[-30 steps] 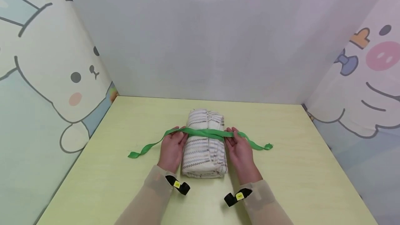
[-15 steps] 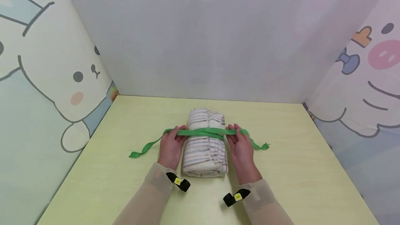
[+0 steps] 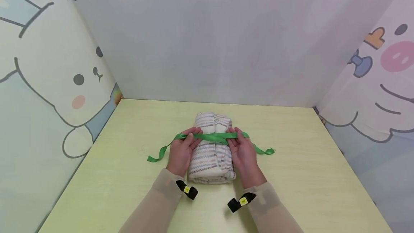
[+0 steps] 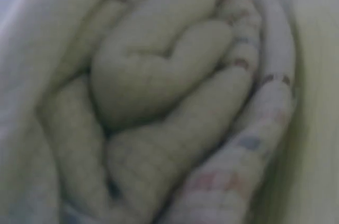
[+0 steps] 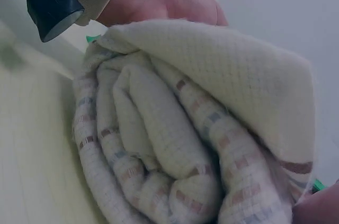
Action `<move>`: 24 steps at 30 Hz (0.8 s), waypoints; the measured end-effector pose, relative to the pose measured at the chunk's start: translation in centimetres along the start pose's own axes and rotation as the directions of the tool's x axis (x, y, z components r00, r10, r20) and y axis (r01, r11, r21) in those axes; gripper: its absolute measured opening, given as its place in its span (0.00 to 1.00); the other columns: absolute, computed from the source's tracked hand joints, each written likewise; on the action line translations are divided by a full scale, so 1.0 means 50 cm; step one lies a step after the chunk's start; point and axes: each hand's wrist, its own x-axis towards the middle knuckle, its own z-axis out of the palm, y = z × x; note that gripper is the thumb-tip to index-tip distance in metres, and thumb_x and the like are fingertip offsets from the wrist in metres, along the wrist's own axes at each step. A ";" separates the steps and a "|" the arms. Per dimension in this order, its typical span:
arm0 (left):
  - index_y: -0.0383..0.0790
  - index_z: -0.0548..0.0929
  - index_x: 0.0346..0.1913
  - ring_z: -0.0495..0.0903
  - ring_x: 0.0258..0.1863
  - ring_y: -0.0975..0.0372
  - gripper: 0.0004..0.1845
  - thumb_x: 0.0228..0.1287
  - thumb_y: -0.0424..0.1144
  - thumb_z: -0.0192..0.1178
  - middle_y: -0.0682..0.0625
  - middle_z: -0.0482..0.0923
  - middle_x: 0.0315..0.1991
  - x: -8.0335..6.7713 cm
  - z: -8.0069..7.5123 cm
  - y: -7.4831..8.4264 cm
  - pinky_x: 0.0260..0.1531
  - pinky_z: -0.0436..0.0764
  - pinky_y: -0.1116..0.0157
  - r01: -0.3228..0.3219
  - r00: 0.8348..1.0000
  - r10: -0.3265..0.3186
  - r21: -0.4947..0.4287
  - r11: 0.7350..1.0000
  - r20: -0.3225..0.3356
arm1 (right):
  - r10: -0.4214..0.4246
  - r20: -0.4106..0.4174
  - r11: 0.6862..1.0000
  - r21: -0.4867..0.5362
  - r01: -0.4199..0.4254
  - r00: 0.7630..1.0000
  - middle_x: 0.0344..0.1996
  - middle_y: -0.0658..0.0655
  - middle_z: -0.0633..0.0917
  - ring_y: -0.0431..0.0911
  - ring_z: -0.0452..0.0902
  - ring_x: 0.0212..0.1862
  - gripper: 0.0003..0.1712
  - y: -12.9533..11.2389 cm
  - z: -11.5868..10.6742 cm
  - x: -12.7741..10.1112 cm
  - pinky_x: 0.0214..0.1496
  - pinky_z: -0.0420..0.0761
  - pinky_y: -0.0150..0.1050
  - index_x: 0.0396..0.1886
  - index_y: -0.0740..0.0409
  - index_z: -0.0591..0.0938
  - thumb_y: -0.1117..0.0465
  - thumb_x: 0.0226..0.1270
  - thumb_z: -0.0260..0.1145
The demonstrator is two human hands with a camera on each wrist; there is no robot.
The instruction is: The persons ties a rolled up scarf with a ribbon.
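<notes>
Head view, my notes: towel [image 3: 211, 154] lay rolled on the table [image 3: 291, 175], about mid-table, its near end toward me. Ribbon [image 3: 213, 137] ran across the top of the towel, one tail trailing onto the table left of the towel, the other tail to its right. My left hand [image 3: 182, 150] sat against the towel's left side, fingers pinching the ribbon at the towel's upper left edge. My right hand [image 3: 243, 152] sat against the towel's right side, fingers likewise pinching the ribbon at the upper right edge. Both hands were closed on ribbon, just apart over the towel's top. Left wrist view showed only the blurred spiral of the towel's end; right wrist view showed the same end with a sliver of ribbon behind.
</notes>
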 end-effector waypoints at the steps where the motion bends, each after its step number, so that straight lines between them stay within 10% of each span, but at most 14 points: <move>1: 0.25 0.74 0.66 0.82 0.60 0.50 0.20 0.80 0.35 0.55 0.35 0.81 0.60 0.001 -0.001 -0.003 0.58 0.81 0.56 -0.010 1.000 0.010 0.037 0.999 -0.020 | 0.004 -0.004 1.000 -0.007 -0.004 1.000 0.69 0.68 0.72 0.55 0.70 0.71 0.23 0.002 -0.001 0.001 0.69 0.73 0.41 0.72 0.65 0.65 0.59 0.87 0.46; 9: 0.26 0.74 0.62 0.86 0.53 0.52 0.21 0.80 0.42 0.56 0.36 0.85 0.54 0.014 -0.012 -0.019 0.51 0.85 0.59 0.035 0.986 -0.021 0.077 0.996 -0.165 | 0.009 -0.004 0.999 -0.049 -0.009 1.000 0.67 0.67 0.76 0.56 0.71 0.70 0.24 0.011 -0.008 0.003 0.68 0.74 0.41 0.74 0.67 0.64 0.58 0.88 0.43; 16: 0.27 0.70 0.67 0.82 0.59 0.52 0.19 0.82 0.35 0.50 0.36 0.80 0.59 0.023 -0.029 -0.015 0.59 0.80 0.58 0.154 0.985 -0.158 -0.062 0.986 -0.068 | 0.009 -0.012 1.000 -0.014 -0.010 1.000 0.60 0.65 0.82 0.55 0.74 0.68 0.23 0.010 -0.008 0.001 0.69 0.73 0.43 0.72 0.66 0.66 0.58 0.88 0.43; 24: 0.24 0.65 0.70 0.83 0.57 0.50 0.24 0.85 0.41 0.44 0.33 0.80 0.58 0.021 -0.022 0.005 0.59 0.81 0.56 0.083 0.991 -0.092 -0.093 0.992 -0.098 | 0.018 -0.035 0.998 0.067 -0.016 0.999 0.67 0.67 0.76 0.56 0.74 0.68 0.24 -0.008 0.004 -0.003 0.67 0.76 0.47 0.71 0.64 0.66 0.55 0.87 0.44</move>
